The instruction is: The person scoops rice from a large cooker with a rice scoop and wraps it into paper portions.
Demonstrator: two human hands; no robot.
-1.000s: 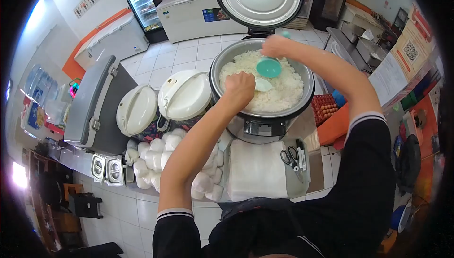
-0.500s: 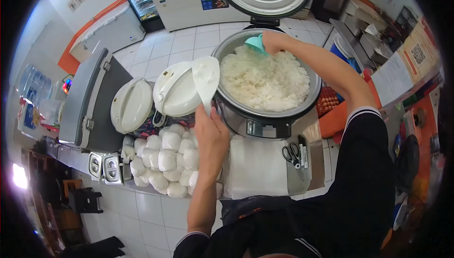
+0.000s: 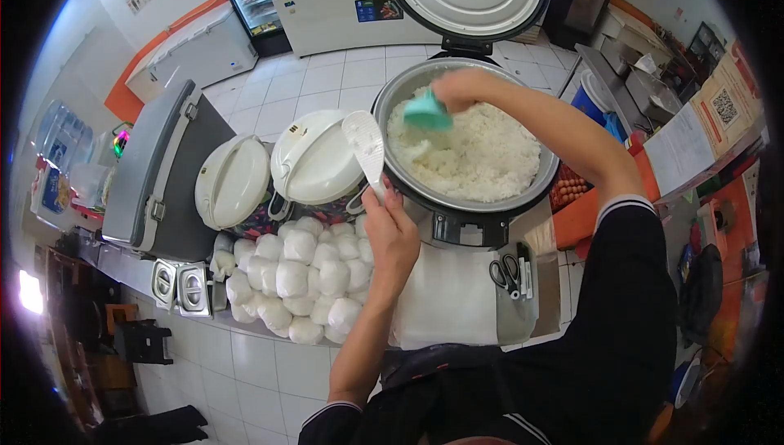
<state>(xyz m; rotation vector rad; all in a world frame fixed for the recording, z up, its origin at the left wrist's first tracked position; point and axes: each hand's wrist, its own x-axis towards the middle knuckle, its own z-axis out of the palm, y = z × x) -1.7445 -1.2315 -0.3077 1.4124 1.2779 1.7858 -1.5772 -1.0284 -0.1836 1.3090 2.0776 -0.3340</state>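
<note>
My left hand [image 3: 394, 233] is closed around the handle of a white rice paddle [image 3: 366, 144], held blade up beside the cooker, with rice grains stuck on it. My right hand [image 3: 459, 90], smeared by motion, grips a teal cup [image 3: 428, 112] over the left part of the pot. Cooked white rice [image 3: 498, 159] fills much of the large rice cooker [image 3: 469, 231], whose lid [image 3: 469, 4] stands open at the back. The cup's contents are too blurred to make out. Below my left wrist lies a pile of white wrapped bundles [image 3: 292, 278].
Two white lidded containers [image 3: 317, 159] stand left of the cooker, with a grey cooler box [image 3: 155, 175] beyond. In front lie a stack of pale sheets [image 3: 445, 302], scissors [image 3: 506, 275] and markers [image 3: 527, 278]. Steel lidded pans [image 3: 194, 290] sit at the left edge.
My right hand has brought the teal cup left and nearer to me over the rice. The left hand has shifted right with the paddle, which leans more to the left. The view has shifted slightly.
</note>
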